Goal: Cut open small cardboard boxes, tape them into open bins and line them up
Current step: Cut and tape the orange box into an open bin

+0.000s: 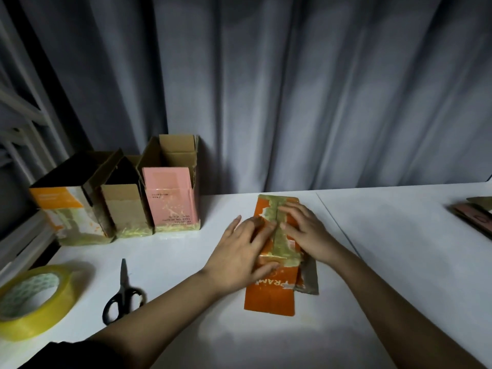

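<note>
My left hand (241, 255) and right hand (303, 230) lie flat, fingers straight, pressing tape onto the orange box (274, 291) mid-table; I should rub firmly outward along the seam so it bonds.

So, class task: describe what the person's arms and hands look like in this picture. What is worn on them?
Both forearms are bare up to the frame edge. The left hand and right hand wear no gloves, and no rings, watch or bracelet can be seen. A dark patch, possibly a black sleeve or garment, shows at the bottom left near the left arm. No markings are visible.
</note>
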